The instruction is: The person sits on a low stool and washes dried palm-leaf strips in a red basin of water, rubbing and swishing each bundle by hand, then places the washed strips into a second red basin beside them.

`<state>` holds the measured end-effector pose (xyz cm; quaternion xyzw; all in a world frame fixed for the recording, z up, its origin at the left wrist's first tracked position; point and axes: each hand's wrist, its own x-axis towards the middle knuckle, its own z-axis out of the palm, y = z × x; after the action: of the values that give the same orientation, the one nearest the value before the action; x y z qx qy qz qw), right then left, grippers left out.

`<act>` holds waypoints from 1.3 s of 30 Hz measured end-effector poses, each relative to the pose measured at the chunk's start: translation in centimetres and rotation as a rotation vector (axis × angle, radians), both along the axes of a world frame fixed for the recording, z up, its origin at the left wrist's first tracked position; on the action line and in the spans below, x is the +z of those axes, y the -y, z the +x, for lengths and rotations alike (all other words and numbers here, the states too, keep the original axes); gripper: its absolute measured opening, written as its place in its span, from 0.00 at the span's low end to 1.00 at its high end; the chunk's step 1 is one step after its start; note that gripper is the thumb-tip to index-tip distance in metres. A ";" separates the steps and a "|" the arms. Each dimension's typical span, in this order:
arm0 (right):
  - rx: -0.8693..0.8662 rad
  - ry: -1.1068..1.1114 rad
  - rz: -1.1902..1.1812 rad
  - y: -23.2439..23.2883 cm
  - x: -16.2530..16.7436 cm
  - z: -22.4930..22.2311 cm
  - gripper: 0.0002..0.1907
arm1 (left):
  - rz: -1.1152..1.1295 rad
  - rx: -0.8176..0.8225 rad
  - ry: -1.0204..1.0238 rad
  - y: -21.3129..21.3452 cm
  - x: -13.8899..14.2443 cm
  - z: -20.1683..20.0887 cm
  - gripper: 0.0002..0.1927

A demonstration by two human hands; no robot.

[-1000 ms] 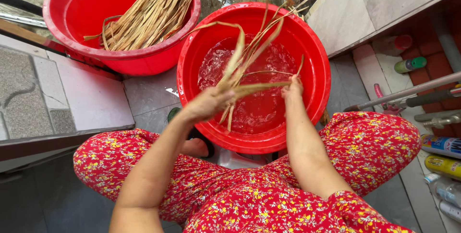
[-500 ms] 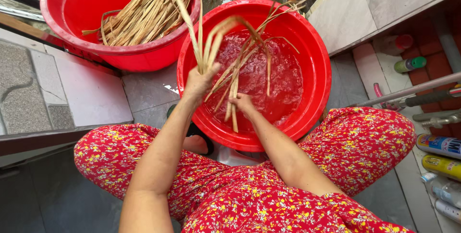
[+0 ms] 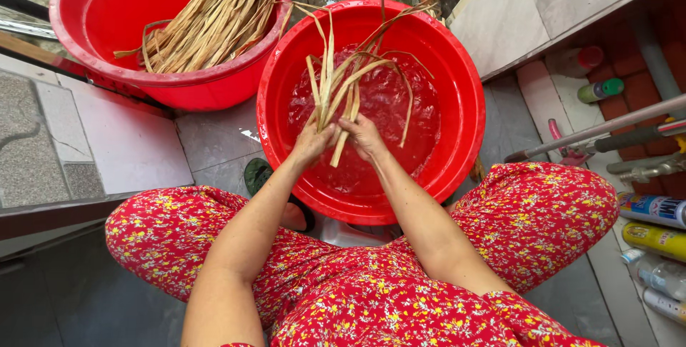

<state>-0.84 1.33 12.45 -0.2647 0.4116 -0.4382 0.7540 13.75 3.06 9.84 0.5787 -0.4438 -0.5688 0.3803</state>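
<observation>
A: Nearest first. Person squatting, red flowered trousers, both forearms reaching forward over the knees.

B: Hands?

A: Left hand and right hand side by side, nearly touching, over the near basin. Fingers of both closed around one small bundle of straw strips; cut ends hang just below the hands, the long ends fan up and away, some draped on the far rim.

B: Is the bundle in the water?

A: Held just above the water; looks wet, can't tell for sure. Nothing else loose in that basin that I can see.

B: Progress?

A: Early or middling, my guess. One handful being rinsed. The far basin, touching the near one on its left, carries a big heap of dry-looking strips. No finished pile in view, so can't count what's done.

B: Surroundings?

A: Tiled floor, green sandal by the near basin, bottles and pipes along the right wall.
</observation>
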 end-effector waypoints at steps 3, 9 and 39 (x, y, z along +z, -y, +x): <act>-0.007 -0.137 -0.131 -0.2 1.9 0.9 0.12 | 0.261 -0.057 -0.221 0.3 0.5 -0.6 0.15; -0.058 -0.264 -0.036 -0.3 0.8 1.4 0.13 | 0.144 -0.190 0.370 -0.4 1.7 -1.0 0.16; -0.316 0.055 0.254 1.6 -0.2 -0.8 0.07 | 0.147 -0.286 0.018 -4.1 5.5 -0.2 0.14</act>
<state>-1.59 -0.23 12.28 -0.0876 0.4792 -0.5025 0.7142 13.57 7.13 15.32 0.5410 -0.4824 -0.6427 0.2481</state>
